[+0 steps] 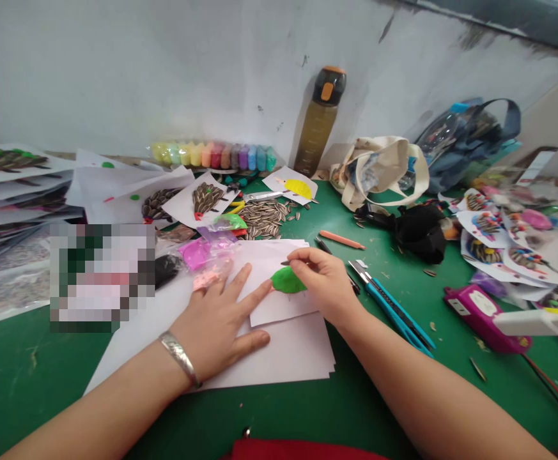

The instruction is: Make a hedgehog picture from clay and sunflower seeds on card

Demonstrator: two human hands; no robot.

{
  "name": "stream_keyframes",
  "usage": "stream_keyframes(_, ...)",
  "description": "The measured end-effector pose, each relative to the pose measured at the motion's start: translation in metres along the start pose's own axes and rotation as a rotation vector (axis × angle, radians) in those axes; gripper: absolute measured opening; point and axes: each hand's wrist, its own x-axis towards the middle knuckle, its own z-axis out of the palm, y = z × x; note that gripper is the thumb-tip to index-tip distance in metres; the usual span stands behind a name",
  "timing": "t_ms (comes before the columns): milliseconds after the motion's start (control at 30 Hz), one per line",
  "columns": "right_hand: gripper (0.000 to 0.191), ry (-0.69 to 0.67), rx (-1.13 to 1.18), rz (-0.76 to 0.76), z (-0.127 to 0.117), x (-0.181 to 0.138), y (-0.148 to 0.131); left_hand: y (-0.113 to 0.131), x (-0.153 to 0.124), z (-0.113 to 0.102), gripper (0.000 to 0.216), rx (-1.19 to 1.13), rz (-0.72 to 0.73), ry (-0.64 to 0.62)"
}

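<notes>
Green clay oval (284, 281) on card (270, 311).
Right hand (329, 281): grip pinched on 1 seed (285, 262) at oval's edge. Left hand (216, 322): fingers apart on paper (298, 358); bench (298, 409) past near edge.

bright green clay (284, 280), white paper (265, 314), striped seeds (262, 220), green table (288, 409).

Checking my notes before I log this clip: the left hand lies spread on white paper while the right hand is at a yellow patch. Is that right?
Not quite. The head view shows that the patch at the right hand is green, not yellow. The left hand does lie spread on white paper.
</notes>
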Motion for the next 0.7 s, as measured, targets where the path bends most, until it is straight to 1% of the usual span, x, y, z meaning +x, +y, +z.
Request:
stream_keyframes(100,0.016,0.05,0.03,0.008,-0.009,0.004,0.002,-0.003,0.001,-0.003,0.069,-0.015,0.008,-0.004)
stream_keyframes(200,0.021,0.083,0.009,0.019,-0.016,0.008,0.004,-0.009,-0.001,-0.004,0.069,-0.027,0.027,0.004)
stream_keyframes(300,0.02,0.08,-0.045,0.007,-0.019,0.01,0.004,-0.018,-0.006,-0.005,0.065,-0.037,0.047,-0.005)
stream_keyframes(433,0.017,0.059,-0.104,-0.019,-0.019,0.012,0.007,-0.027,-0.014,-0.006,0.07,-0.041,0.072,-0.021)
stream_keyframes(533,0.018,0.05,-0.161,-0.031,-0.018,0.013,0.011,-0.027,-0.016,-0.006,0.074,-0.045,0.073,-0.02)
stream_keyframes(700,0.02,0.049,-0.225,-0.044,-0.018,0.014,0.013,-0.024,-0.015,-0.004,0.069,-0.011,0.065,-0.016)
